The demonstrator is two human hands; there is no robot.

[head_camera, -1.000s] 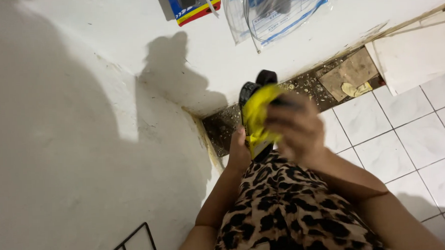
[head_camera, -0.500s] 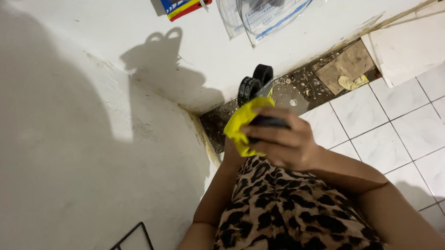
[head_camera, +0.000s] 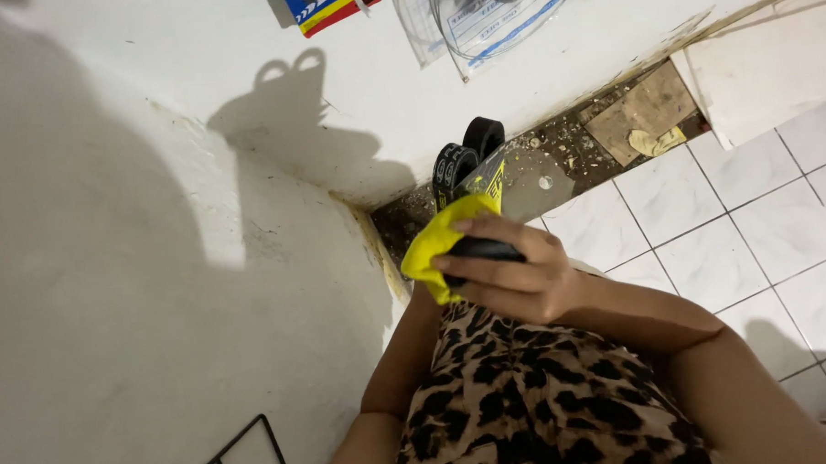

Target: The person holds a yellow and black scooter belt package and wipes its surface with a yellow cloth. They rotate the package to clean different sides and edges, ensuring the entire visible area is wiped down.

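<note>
Yellow cloth, gripped in front of my chest

Yellow cloth (head_camera: 439,243) bunched around a black object (head_camera: 483,250), held over my leopard-print top (head_camera: 529,402). My right hand (head_camera: 511,274) is closed around both, fingers curled over the black part. My left hand is hidden behind the cloth, can't tell its grip. Black rolls (head_camera: 465,157) stand beyond on the dirty floor strip (head_camera: 566,153), near the white wall (head_camera: 156,223). White tiles (head_camera: 733,221) to the right.
</note>
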